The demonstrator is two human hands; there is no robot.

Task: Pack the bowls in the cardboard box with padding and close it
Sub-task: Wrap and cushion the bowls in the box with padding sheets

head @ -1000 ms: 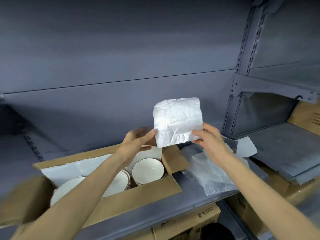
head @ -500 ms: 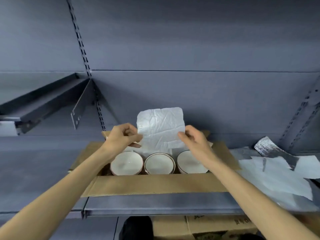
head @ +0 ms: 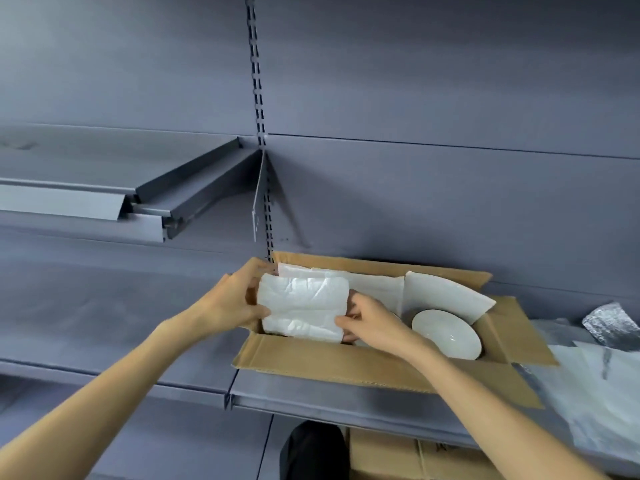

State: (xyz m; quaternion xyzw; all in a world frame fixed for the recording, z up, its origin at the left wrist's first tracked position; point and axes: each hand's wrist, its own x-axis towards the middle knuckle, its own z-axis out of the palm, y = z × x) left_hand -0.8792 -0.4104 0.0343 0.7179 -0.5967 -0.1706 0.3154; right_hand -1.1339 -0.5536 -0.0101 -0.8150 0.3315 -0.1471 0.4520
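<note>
Head view: grey metal shelving wall (head: 415,81) fills most of the frame, slotted upright (head: 258,98) running down the middle, one bracket shelf (head: 86,199) upper left. Lower shelf (head: 311,403) carries an open cardboard box (head: 346,365), flaps folded outward. Loose white packing sheets (head: 595,393) and a crumpled silver foil piece (head: 611,323) lie on the shelf just right of the box. More cardboard boxes (head: 388,455) sit under the shelf, partly cut off. White padding sheets (head: 440,296) line the box's back and right side. One white bowl (head: 446,332) with a dark rim shows in the right part of the box; other bowls are hidden. Folded white padding sheet (head: 304,308) sits over the box's left part, held at both ends. Left hand (head: 239,299) grips its left edge, fingers curled behind, thumb in front. Right hand (head: 370,323) pinches its right edge, fingers curled round it, just beside the bowl.
</note>
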